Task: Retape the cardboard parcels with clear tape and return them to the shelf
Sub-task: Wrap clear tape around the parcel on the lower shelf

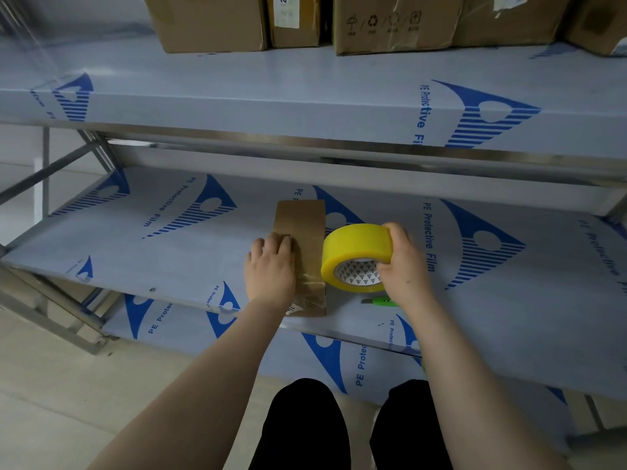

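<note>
Left hand (271, 268) presses flat on the cardboard parcel (303, 222) lying on the middle shelf (169, 259); right hand (405, 266) grips the tape roll (349, 245) just beside it; best pin the parcel firmly and draw the tape taut along the seam.

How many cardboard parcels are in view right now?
5. One small parcel on the middle shelf under the left hand; four on the upper shelf: left box, narrow box, symbol-printed box, far-right box. Another may stand between the last two.
</note>
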